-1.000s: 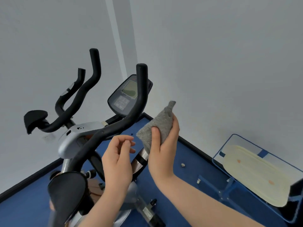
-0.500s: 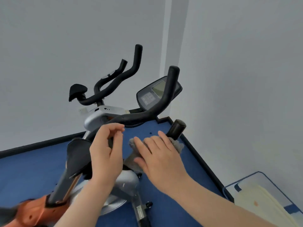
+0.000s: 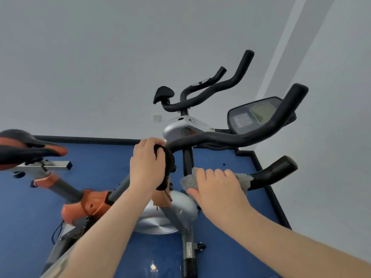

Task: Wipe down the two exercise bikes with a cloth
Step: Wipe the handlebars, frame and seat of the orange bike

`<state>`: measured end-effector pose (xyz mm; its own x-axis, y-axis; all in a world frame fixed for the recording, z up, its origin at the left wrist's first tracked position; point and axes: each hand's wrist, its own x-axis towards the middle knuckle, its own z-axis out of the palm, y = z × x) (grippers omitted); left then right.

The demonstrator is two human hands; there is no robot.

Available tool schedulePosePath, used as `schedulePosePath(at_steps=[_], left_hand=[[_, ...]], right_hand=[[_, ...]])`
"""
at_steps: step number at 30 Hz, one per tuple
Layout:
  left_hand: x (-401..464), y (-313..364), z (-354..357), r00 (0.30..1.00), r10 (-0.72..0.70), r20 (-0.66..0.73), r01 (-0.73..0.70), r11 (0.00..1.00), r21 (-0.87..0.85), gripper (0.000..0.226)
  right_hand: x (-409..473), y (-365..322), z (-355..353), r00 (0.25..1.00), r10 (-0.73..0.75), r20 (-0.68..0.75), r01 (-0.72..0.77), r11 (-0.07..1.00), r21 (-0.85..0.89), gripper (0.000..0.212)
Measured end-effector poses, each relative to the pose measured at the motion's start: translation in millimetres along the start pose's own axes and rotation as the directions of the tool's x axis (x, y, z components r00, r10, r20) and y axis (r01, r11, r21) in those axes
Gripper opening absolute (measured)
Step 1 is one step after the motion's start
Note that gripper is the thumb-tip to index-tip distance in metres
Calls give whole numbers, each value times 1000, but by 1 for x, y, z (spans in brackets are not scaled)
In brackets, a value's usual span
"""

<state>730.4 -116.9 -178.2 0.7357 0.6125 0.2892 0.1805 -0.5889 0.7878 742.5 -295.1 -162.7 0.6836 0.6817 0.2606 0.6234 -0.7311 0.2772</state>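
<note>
An orange and silver exercise bike (image 3: pixel 166 209) stands on the blue floor in front of me, with black handlebars (image 3: pixel 230 137) and a console (image 3: pixel 253 115). My left hand (image 3: pixel 147 167) grips a black elbow pad (image 3: pixel 167 163) on the handlebar. My right hand (image 3: pixel 217 189) presses a grey cloth (image 3: pixel 189 180) around the lower right handlebar (image 3: pixel 273 172). Part of the cloth is hidden under my fingers. Only this one bike is clearly visible.
The bike's black and orange saddle (image 3: pixel 26 147) is at the left. A silver flywheel (image 3: pixel 158 223) lies below my hands. Grey walls meet in a corner at the right (image 3: pixel 281 47), close behind the handlebars. A wall socket (image 3: pixel 157 118) sits low on the far wall.
The view has swung left, bringing the saddle into sight. My left hand has closed on the elbow pad. My right hand has laid the cloth over the lower right handlebar.
</note>
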Motion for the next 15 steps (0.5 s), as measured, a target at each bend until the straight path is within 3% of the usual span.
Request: schedulePosePath(at_steps=[4, 8, 11, 13, 15], left_hand=[[3, -2, 2, 1000, -17, 10, 18, 999, -28, 20], [6, -5, 3, 999, -15, 30, 17, 998, -60, 18], [10, -5, 4, 997, -15, 72, 16, 1000, -19, 15], [15, -6, 2, 994, -18, 111, 13, 999, 45, 12], [22, -9, -1, 990, -4, 143, -8, 996, 84, 9]], right_hand=[[28, -19, -1, 975, 130, 178, -158, 975, 155, 47], [18, -15, -2, 982, 130, 137, -131, 991, -1, 54], [35, -22, 12, 955, 186, 230, -236, 949, 211, 48], [53, -26, 14, 893, 274, 358, -382, 881, 278, 44], [51, -28, 12, 888, 307, 342, -403, 877, 263, 44]])
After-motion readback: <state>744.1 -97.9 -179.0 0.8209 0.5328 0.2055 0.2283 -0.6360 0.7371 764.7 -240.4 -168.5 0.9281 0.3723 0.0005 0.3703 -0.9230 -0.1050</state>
